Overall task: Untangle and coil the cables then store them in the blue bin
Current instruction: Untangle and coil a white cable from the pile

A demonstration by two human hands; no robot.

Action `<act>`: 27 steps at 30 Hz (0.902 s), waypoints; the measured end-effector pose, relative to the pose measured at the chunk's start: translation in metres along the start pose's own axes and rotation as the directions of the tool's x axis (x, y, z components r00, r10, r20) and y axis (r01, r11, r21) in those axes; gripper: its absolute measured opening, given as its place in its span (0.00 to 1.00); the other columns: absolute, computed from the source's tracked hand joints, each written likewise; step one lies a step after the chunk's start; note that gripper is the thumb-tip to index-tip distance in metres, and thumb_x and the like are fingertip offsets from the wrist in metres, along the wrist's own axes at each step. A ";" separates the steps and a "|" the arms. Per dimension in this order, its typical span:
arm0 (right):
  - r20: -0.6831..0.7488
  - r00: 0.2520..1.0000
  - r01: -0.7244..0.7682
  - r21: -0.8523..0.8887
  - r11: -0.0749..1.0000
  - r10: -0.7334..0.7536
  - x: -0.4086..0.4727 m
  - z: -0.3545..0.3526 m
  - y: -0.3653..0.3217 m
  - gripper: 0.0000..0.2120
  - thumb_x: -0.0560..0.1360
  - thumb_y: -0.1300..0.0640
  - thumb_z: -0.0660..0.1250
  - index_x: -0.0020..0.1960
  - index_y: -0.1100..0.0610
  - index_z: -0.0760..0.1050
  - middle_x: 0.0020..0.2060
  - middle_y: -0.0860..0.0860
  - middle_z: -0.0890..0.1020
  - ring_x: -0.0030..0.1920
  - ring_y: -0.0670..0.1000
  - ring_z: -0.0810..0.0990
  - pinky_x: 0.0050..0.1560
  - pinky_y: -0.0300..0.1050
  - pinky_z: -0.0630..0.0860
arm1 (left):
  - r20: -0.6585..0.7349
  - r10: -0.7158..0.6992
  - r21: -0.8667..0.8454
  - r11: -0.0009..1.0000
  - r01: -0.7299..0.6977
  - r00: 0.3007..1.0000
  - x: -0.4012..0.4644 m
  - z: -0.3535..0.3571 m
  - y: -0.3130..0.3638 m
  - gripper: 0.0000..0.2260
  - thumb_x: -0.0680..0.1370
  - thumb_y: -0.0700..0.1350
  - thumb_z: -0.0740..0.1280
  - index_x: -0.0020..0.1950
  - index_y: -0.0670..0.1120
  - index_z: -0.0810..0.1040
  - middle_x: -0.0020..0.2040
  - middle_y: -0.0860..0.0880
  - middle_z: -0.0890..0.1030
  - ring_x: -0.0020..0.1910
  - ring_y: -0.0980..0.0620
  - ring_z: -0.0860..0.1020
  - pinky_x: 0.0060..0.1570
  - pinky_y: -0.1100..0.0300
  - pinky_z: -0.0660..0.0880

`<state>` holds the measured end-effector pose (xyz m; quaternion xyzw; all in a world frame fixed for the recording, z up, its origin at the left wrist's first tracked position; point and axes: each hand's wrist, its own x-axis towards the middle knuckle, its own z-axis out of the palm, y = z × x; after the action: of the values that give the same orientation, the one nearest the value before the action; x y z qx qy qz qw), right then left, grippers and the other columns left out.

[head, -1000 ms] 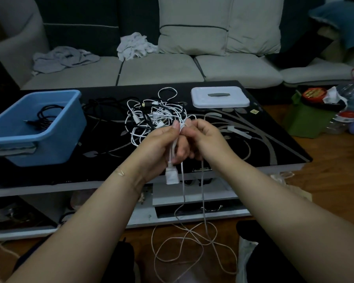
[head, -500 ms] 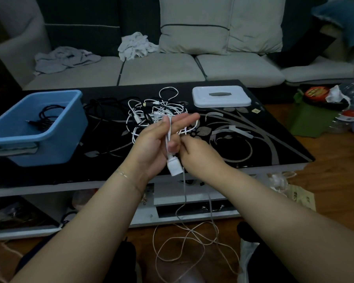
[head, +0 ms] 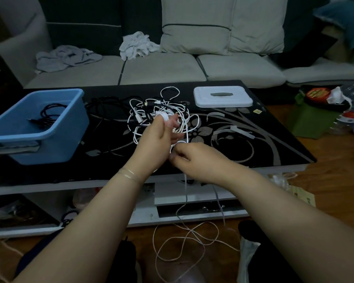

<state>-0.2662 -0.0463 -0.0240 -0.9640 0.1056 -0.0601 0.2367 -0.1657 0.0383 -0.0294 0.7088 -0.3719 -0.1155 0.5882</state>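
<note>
Over the front edge of the black glass table (head: 253, 139), my left hand (head: 157, 141) is raised with its fingers spread, turns of a white cable (head: 185, 193) wound around the fingertips. My right hand (head: 194, 158), just beside and below it, is pinched closed on the same cable, whose slack drops past the table's front edge and lies in loose loops on the wooden floor (head: 335, 180). In this dim light I cannot say for certain how many turns sit on the left fingers. A tangled pile of white cables (head: 151, 113) lies at the middle of the tabletop, just behind my left hand, with black cables (head: 104, 105) trailing from it toward the left. The blue bin (head: 49, 139) stands at the table's left edge, a coiled black cable (head: 47, 115) already inside it. A white lid (head: 223, 97) rests near the back right corner. Behind the table runs a grey sofa (head: 161, 68) with crumpled cloths (head: 137, 44) on its seat.
</note>
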 end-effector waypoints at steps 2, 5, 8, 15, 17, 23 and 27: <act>0.001 1.000 -0.005 0.139 0.990 0.004 0.001 -0.003 0.003 0.16 0.79 0.49 0.60 0.33 0.52 0.67 0.27 0.45 0.69 0.28 0.43 0.67 0.32 0.43 0.63 | 0.048 0.102 0.341 0.933 -0.113 0.994 0.002 -0.006 -0.005 0.13 0.84 0.45 0.53 0.54 0.39 0.74 0.60 0.49 0.80 0.49 0.47 0.81 0.49 0.54 0.76; 0.039 0.999 0.002 0.332 0.943 -0.016 0.002 -0.011 0.009 0.14 0.78 0.53 0.63 0.35 0.53 0.71 0.28 0.43 0.72 0.33 0.43 0.74 0.37 0.44 0.68 | 0.138 0.113 0.432 0.887 -0.163 0.984 -0.001 -0.009 -0.004 0.15 0.84 0.47 0.53 0.55 0.43 0.78 0.46 0.51 0.83 0.44 0.51 0.80 0.46 0.58 0.73; 0.050 0.997 0.020 0.483 0.876 -0.051 0.001 -0.021 0.017 0.12 0.80 0.58 0.62 0.38 0.61 0.74 0.30 0.40 0.76 0.34 0.38 0.74 0.36 0.31 0.67 | 0.192 0.029 0.354 0.930 -0.097 0.981 -0.002 -0.009 -0.001 0.16 0.84 0.48 0.53 0.48 0.44 0.78 0.31 0.55 0.78 0.24 0.60 0.74 0.31 0.61 0.70; -0.165 0.986 -0.002 0.126 0.992 0.023 -0.002 -0.032 0.029 0.13 0.77 0.45 0.61 0.36 0.48 0.69 0.28 0.42 0.74 0.32 0.45 0.71 0.37 0.47 0.69 | 0.412 -0.077 -0.144 0.978 0.148 0.908 -0.010 -0.002 0.015 0.20 0.84 0.48 0.49 0.35 0.44 0.69 0.25 0.52 0.61 0.22 0.59 0.58 0.23 0.68 0.57; -0.200 0.978 -0.047 0.030 0.998 0.052 -0.002 -0.031 0.029 0.13 0.77 0.42 0.59 0.37 0.46 0.68 0.29 0.44 0.75 0.33 0.46 0.73 0.37 0.47 0.70 | 0.431 -0.084 -0.152 0.975 0.164 0.898 -0.009 -0.002 0.014 0.20 0.84 0.49 0.49 0.38 0.42 0.71 0.24 0.53 0.61 0.23 0.59 0.57 0.23 0.68 0.57; -0.085 0.996 0.062 0.556 0.829 -0.018 0.007 -0.021 0.029 0.09 0.78 0.47 0.61 0.43 0.51 0.67 0.42 0.64 0.80 0.33 0.45 0.73 0.36 0.41 0.70 | 0.414 -0.083 -0.148 0.976 0.157 0.906 -0.013 0.001 0.013 0.20 0.84 0.52 0.48 0.36 0.45 0.65 0.21 0.51 0.66 0.20 0.55 0.61 0.22 0.64 0.59; -0.038 0.999 0.030 0.728 0.685 -0.003 0.004 -0.026 0.024 0.07 0.82 0.59 0.56 0.45 0.54 0.64 0.31 0.47 0.79 0.26 0.44 0.66 0.24 0.35 0.59 | 0.385 -0.074 -0.299 0.933 0.200 0.920 -0.012 0.000 0.011 0.22 0.84 0.52 0.49 0.36 0.43 0.69 0.18 0.51 0.63 0.18 0.55 0.57 0.23 0.63 0.54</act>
<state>-0.2703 -0.0794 -0.0123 -0.7908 0.0685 -0.1153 0.5972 -0.1778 0.0457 -0.0226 0.5899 -0.3989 -0.3484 0.6095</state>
